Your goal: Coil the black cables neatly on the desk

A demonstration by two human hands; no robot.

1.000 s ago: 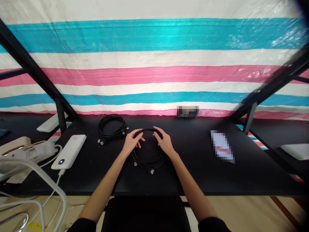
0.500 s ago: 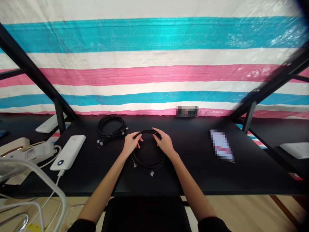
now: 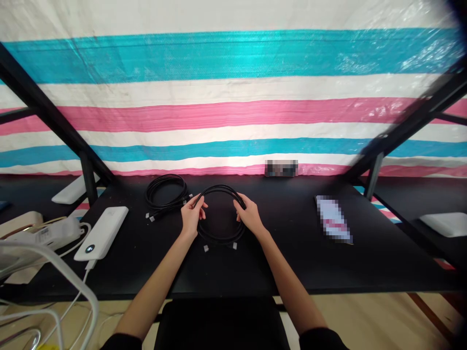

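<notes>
A black cable (image 3: 220, 187) is wound into a round coil in front of me, above the middle of the black table (image 3: 292, 262). My left hand (image 3: 191, 214) pinches the coil on its left side, and my right hand (image 3: 250, 213) grips it on the right. Two light-coloured plug ends (image 3: 206, 248) hang at the coil's near side. Whether the lower loops touch the table I cannot tell. Just beyond my left hand lies a second coiled black cable (image 3: 166, 192), its light plug ends showing.
On the left lie a white power bank (image 3: 102, 233) with a cable plugged in, a power strip (image 3: 54, 233) and thick white cables (image 3: 69, 272). A pixelated flat item (image 3: 333, 218) lies right; another pixelated item (image 3: 281, 168) stands by the striped sheet (image 3: 233, 114). Black frame bars (image 3: 404, 129) slant at both sides.
The coil in my hands has risen slightly and moved a little away from me. Its plug ends have shifted. My left hand has turned more upright and moved slightly left.
</notes>
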